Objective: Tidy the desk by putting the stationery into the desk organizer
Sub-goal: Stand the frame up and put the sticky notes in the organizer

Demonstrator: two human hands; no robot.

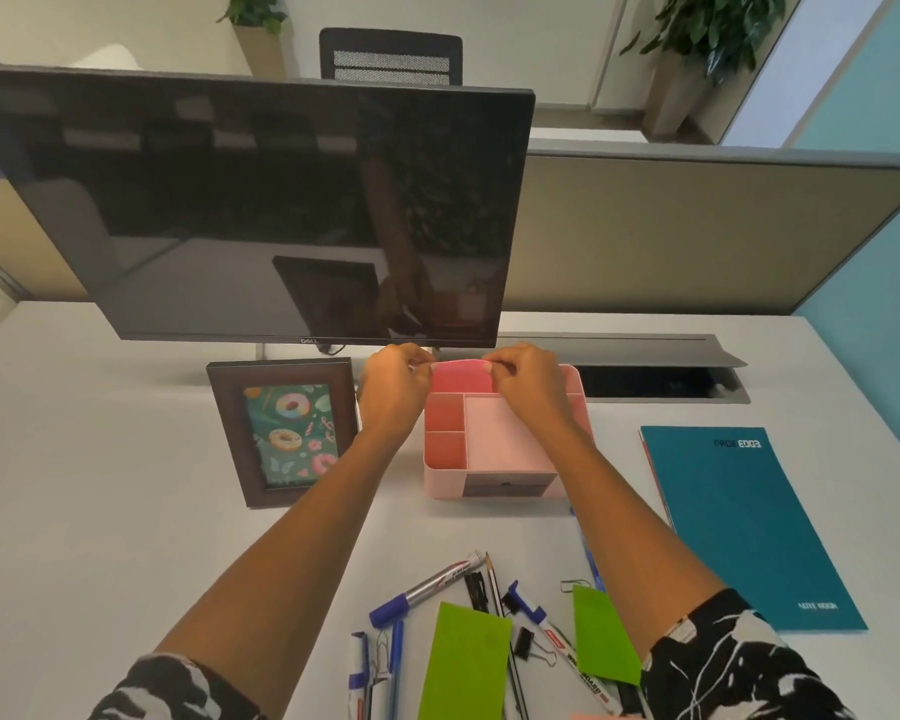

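A pink desk organizer [494, 449] with several compartments stands on the white desk below the monitor. Both hands hold a pink sticky-note pad [461, 376] upright over its back compartment. My left hand [393, 387] pinches the pad's left top corner, and my right hand [528, 387] pinches its right top corner. Near the desk's front edge lie two green note pads [466, 662] [601, 634], several markers and pens [427, 589], a pencil [494, 584], binder clips [523, 639] and a paper clip [575, 584].
A dark monitor [261, 210] hangs just behind the organizer. A framed doughnut picture [287, 433] stands to its left. A teal notebook [744, 522] lies on the right. An open cable hatch [650, 379] sits behind, right of the organizer.
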